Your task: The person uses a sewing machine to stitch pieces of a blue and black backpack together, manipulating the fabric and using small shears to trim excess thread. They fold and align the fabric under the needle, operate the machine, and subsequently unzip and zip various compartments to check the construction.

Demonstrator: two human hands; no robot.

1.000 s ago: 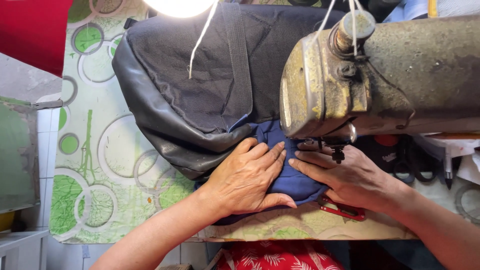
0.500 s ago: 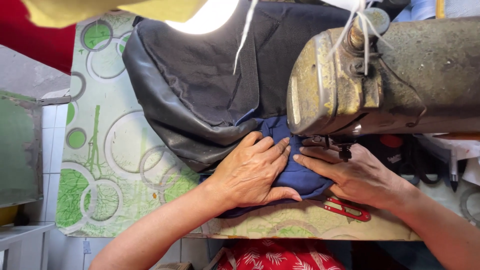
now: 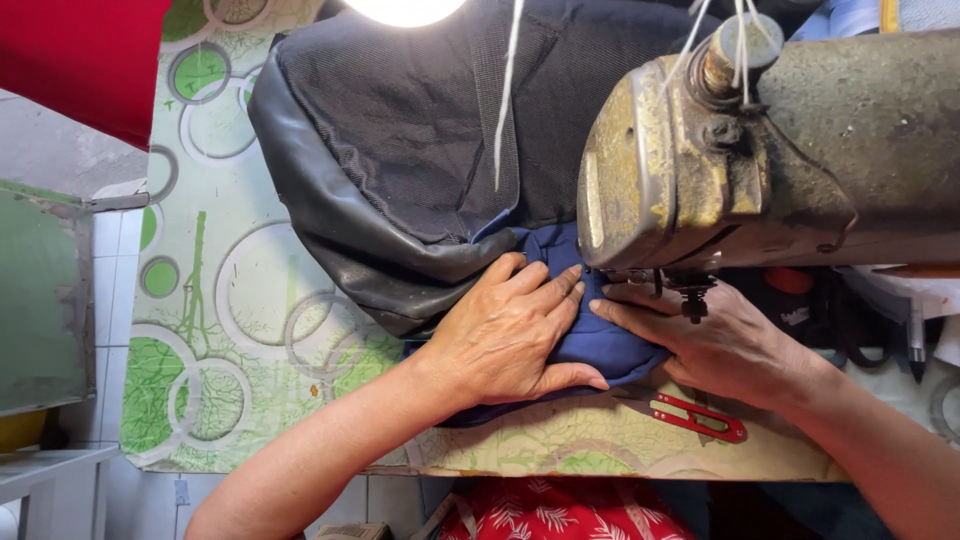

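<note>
Two bare hands press a fold of dark blue fabric (image 3: 590, 335) flat beneath the head of an old, worn sewing machine (image 3: 760, 160), whose yellowed, chipped metal body fills the upper right of the view. Spread across the table (image 3: 230, 330), which is covered in a pale cloth printed with green circles and branching lines, lies a large dark grey mesh panel (image 3: 420, 130) edged in a black, leather-like band that curves down toward the person's arms. The blue fabric sits at the lower edge of that panel, just in front of the machine's needle area (image 3: 690, 295), partly tucked under the grey material. The left hand (image 3: 515, 335) lies open, palm down, fingers spread and pointing toward the needle, holding the blue fabric against the table. The right hand (image 3: 715, 340) also rests flat and open, its fingertips touching the fabric right beside the presser foot, nearly meeting those of the left. White threads (image 3: 508, 90) hang down from above the machine, under a bright lamp (image 3: 405, 8). Near the table's front edge, just below the right wrist, lies a small pair of red thread snips (image 3: 700, 418). Red floral cloth (image 3: 570, 510) shows at the bottom of the view.
</note>
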